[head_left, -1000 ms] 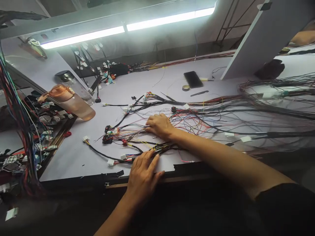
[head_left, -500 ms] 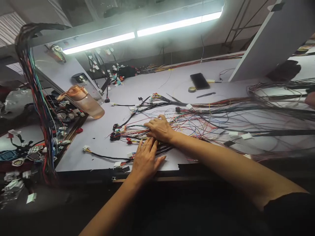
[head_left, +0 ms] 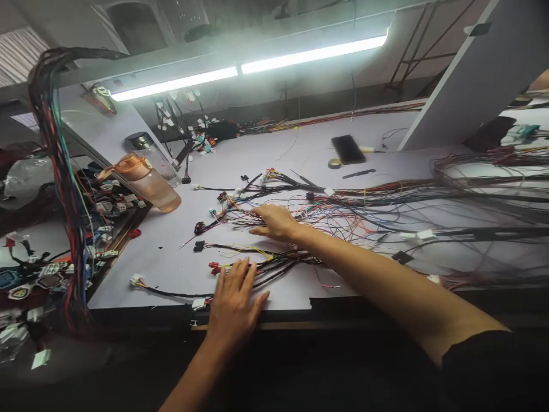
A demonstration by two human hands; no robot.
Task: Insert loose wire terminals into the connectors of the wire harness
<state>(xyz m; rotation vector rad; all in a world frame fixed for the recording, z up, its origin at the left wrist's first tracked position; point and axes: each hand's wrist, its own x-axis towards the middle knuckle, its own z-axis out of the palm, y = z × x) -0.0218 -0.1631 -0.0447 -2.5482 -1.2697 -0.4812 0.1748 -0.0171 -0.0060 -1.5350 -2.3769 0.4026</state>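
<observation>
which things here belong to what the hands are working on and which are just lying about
Seems part of the work:
thin wires under the right hand
red connectors near the left hand
tape roll, untouched, possibly a supply

Seems just lying about:
orange bottle
clear bottle behind it
black phone-like slab
small red piece
</observation>
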